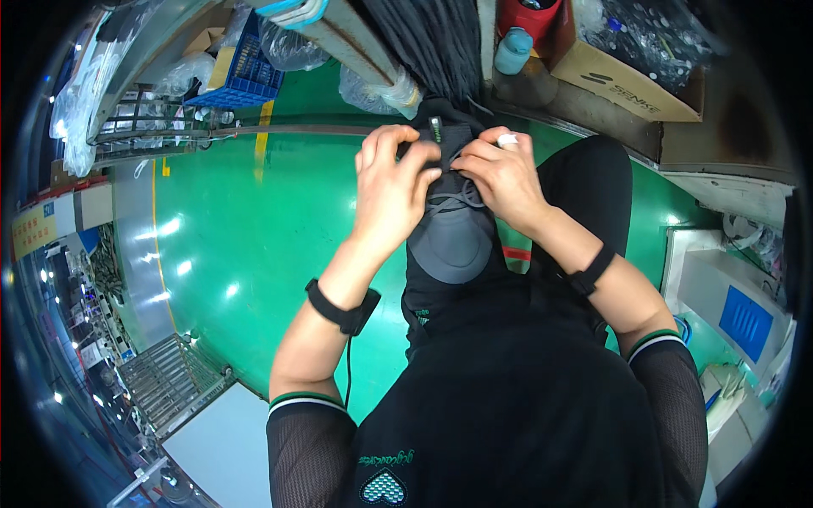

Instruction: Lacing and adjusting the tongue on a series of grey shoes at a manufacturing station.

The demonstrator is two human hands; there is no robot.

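We have the dark grey lace-up shoe (451,247) resting over our black trousers (587,182), toe toward us. Our right hand (506,176) has its thumb and forefinger pinched nearly together, seemingly on the grey lace (460,198); our left hand (388,173) has its fingers half curled beside the tongue (436,129), and we cannot tell whether they grip anything. The lace could slip or twist if our right pinch loosens. The white finger wrap (507,140) may dull our feel, and the shoe, apparently unclamped, could roll under an uneven pull.
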